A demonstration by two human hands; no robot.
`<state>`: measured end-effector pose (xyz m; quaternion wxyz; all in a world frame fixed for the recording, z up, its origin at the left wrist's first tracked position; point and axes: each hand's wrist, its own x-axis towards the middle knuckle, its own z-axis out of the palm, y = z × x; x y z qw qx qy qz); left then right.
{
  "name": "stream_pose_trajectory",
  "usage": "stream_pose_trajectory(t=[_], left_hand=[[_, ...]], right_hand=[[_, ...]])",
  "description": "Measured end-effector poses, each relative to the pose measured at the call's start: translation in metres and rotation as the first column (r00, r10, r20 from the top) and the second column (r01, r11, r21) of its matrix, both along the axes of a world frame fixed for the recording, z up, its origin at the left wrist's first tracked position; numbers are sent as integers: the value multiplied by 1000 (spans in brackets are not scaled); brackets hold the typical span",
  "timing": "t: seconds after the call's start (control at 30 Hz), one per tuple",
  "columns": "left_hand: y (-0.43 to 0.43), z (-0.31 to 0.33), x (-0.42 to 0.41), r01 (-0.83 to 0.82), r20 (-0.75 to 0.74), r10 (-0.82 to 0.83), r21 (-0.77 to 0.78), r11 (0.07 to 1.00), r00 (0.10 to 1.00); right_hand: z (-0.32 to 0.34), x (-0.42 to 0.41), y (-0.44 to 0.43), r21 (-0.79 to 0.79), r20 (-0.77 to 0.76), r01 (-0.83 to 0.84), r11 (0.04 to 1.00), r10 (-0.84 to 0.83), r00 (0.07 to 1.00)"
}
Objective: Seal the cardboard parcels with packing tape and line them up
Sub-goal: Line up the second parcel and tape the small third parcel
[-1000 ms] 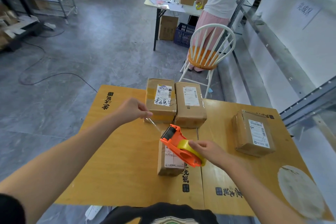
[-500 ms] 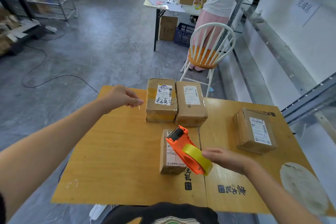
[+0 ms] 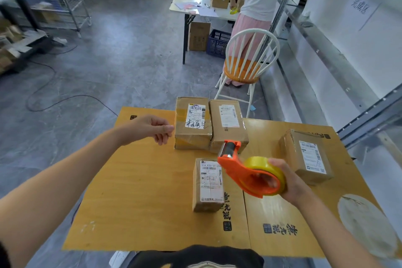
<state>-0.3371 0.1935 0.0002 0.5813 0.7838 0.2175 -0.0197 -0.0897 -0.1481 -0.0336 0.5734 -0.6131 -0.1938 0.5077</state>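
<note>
Apparently the job is about half done. The handwritten parcel (image 3: 192, 124) and the plain parcel (image 3: 228, 125) stand touching side by side at the far edge of the surface (image 3: 141, 191), and the first shows glossy tape bands. The small parcel (image 3: 207, 185) and the right-side parcel (image 3: 306, 154) lie apart, out of line; their seals cannot be judged. The right hand (image 3: 290, 183) grips the tape dispenser (image 3: 231, 162). The left hand (image 3: 152, 129) has its fingers curled beside the handwritten parcel, no tape visible in them.
</note>
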Motion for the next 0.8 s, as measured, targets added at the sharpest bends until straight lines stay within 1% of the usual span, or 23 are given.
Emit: stream_pose_trajectory(t=[0.07,0.13,0.27,0.37,0.47,0.53,0.6,0.67,0.73,0.77,0.8], left_hand=[[-4,-3,4,10,18,-9,-32,999,1000],[-8,-7,9,25,21,-24,-51,998,999],[-22,-26,18,-78,91,96,-184,980,991],[-50,-49,26,-112,104,154,-333,936,983],[-91,-68,40,-170,49,227,-517,839,973],[-118,-72,51,-203,30,290,-645,736,956],[-143,-67,62,-239,8,384,-772,589,923],[-168,-60,74,-267,-49,477,-877,400,877],[-188,-59,80,-266,-139,528,-948,173,838],[-196,-61,81,-258,-175,543,-963,81,821],[-200,-63,81,-252,-200,557,-968,18,806]], right_hand=[[7,1,3,82,-109,100,992,-91,990],[15,-1,8,108,-190,179,978,-156,969],[28,-9,20,166,-254,276,947,-229,940],[37,-21,33,249,-245,299,921,-239,940],[45,-36,49,313,-272,391,865,-312,910],[40,-40,59,300,-320,447,843,-353,879],[35,-44,69,254,-348,508,823,-413,842],[30,-46,78,201,-343,547,813,-464,817],[24,-49,84,136,-312,562,816,-503,806],[21,-49,85,111,-290,570,814,-522,802],[18,-50,85,88,-271,577,812,-538,799]])
